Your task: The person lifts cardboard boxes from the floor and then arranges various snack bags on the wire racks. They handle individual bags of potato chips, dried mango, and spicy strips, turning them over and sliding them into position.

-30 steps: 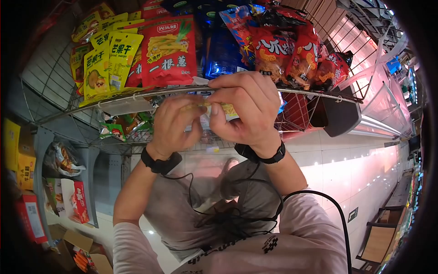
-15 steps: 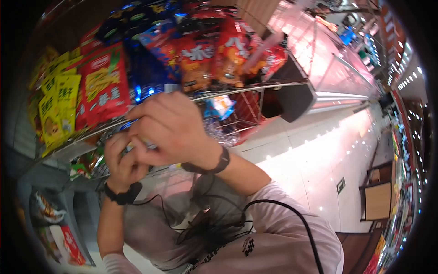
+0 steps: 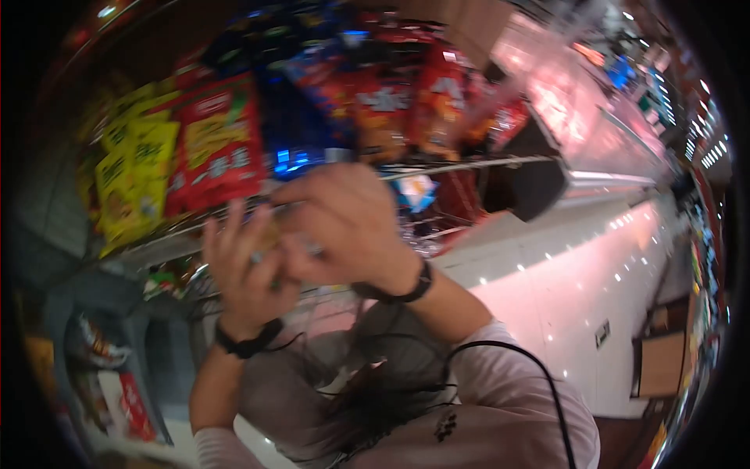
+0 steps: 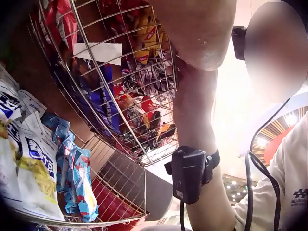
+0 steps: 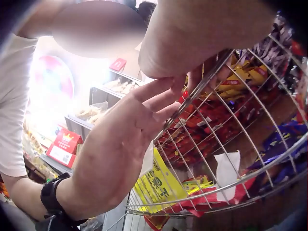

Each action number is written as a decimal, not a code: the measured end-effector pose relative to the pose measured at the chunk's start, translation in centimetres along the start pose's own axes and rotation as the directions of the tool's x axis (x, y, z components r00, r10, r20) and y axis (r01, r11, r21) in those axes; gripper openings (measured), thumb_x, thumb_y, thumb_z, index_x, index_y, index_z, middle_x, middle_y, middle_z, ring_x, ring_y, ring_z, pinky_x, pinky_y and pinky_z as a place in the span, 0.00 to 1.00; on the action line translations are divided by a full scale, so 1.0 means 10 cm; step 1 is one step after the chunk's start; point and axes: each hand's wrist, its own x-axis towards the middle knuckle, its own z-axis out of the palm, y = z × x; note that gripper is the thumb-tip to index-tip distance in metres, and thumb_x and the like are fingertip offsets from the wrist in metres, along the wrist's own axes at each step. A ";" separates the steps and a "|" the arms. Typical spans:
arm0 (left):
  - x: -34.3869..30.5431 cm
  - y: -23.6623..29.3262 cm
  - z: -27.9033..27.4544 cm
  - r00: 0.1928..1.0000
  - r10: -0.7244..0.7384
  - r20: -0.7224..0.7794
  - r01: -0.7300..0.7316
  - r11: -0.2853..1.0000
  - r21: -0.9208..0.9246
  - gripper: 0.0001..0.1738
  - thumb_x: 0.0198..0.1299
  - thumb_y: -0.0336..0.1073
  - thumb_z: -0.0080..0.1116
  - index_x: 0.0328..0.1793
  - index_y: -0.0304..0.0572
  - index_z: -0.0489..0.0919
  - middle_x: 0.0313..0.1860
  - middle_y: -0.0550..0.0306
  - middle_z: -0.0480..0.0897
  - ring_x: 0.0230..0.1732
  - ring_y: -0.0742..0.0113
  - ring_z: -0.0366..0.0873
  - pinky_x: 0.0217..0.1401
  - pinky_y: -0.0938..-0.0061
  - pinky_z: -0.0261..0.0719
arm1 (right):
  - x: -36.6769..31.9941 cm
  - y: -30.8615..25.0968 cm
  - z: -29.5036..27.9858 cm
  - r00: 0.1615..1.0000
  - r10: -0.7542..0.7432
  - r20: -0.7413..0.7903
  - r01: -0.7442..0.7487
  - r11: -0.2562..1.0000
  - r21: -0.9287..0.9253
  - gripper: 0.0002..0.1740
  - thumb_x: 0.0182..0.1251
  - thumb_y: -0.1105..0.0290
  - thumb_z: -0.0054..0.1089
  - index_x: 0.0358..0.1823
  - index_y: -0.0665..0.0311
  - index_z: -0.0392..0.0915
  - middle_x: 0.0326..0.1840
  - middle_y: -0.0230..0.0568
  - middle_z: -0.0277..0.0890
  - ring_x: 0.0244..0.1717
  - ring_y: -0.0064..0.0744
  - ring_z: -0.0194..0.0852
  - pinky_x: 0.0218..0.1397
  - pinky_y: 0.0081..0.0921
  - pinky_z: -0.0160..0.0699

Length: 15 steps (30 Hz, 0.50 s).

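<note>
Both hands meet at the front rim of a wire basket, right hand beside and partly over the left. The left hand has its fingers spread and mostly straight, reaching along the rim in the right wrist view. The right hand's fingers are bent toward the left fingertips; blur and overlap hide its fingertips, and I cannot tell whether it pinches something. Just behind the hands stand a red snack bag and blue packets. A blank white tag hangs on the basket wires.
Yellow dried-mango packets stand left in the basket, red snack bags right. A lower tier holds white bags and light-blue packets. Grey shelving stands lower left. A black cable loops over the right sleeve.
The head view has swung and blurred, shifting the basket left overall. The left hand's fingers have straightened from a bent, pinching pose. Both hands remain close together at the rim.
</note>
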 end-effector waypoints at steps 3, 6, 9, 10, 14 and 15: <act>0.07 0.08 0.01 0.999 -0.038 0.008 0.038 0.998 0.054 0.16 0.65 0.37 0.61 0.57 0.47 0.74 0.74 0.43 0.76 0.77 0.37 0.68 0.82 0.38 0.51 | 0.05 0.00 -0.02 0.999 -0.030 0.039 0.030 1.000 -0.002 0.05 0.53 0.67 0.66 0.28 0.55 0.77 0.41 0.32 0.85 0.36 0.35 0.80 0.35 0.33 0.70; 0.09 0.11 -0.01 0.997 -0.077 0.012 0.077 0.996 0.055 0.17 0.64 0.37 0.63 0.57 0.47 0.74 0.74 0.47 0.77 0.78 0.39 0.69 0.82 0.40 0.51 | 0.05 0.00 0.00 0.998 -0.047 0.031 0.048 0.998 -0.038 0.08 0.48 0.68 0.68 0.29 0.56 0.77 0.41 0.31 0.82 0.35 0.33 0.77 0.36 0.33 0.67; 0.08 0.11 0.00 0.996 -0.089 0.009 0.088 0.995 0.049 0.18 0.62 0.35 0.64 0.57 0.49 0.74 0.73 0.50 0.78 0.77 0.42 0.69 0.82 0.42 0.52 | 0.05 -0.01 -0.02 0.998 -0.043 0.056 0.046 0.998 -0.052 0.08 0.48 0.68 0.67 0.29 0.56 0.77 0.41 0.31 0.83 0.34 0.33 0.77 0.35 0.33 0.67; 0.07 0.10 -0.01 0.996 -0.084 0.007 0.084 0.996 0.036 0.19 0.62 0.34 0.65 0.58 0.49 0.74 0.73 0.51 0.79 0.77 0.43 0.70 0.82 0.42 0.52 | 0.05 -0.01 -0.01 0.998 -0.041 0.052 0.044 0.998 -0.047 0.08 0.49 0.68 0.67 0.30 0.56 0.77 0.42 0.31 0.83 0.34 0.33 0.77 0.35 0.33 0.67; 0.06 0.09 -0.02 0.996 -0.083 0.013 0.083 0.996 0.023 0.18 0.62 0.34 0.64 0.58 0.50 0.75 0.72 0.52 0.80 0.77 0.45 0.70 0.82 0.43 0.54 | 0.05 -0.01 -0.02 0.997 -0.039 0.063 0.042 0.998 -0.050 0.08 0.50 0.68 0.67 0.30 0.56 0.77 0.42 0.31 0.83 0.35 0.34 0.78 0.36 0.33 0.68; 0.05 0.08 -0.02 0.997 -0.081 0.011 0.080 0.997 0.021 0.18 0.62 0.33 0.64 0.58 0.50 0.75 0.71 0.53 0.80 0.77 0.45 0.70 0.82 0.44 0.54 | 0.05 -0.02 -0.02 0.997 -0.041 0.060 0.044 0.998 -0.050 0.08 0.50 0.68 0.67 0.30 0.56 0.77 0.42 0.31 0.83 0.35 0.34 0.78 0.36 0.33 0.68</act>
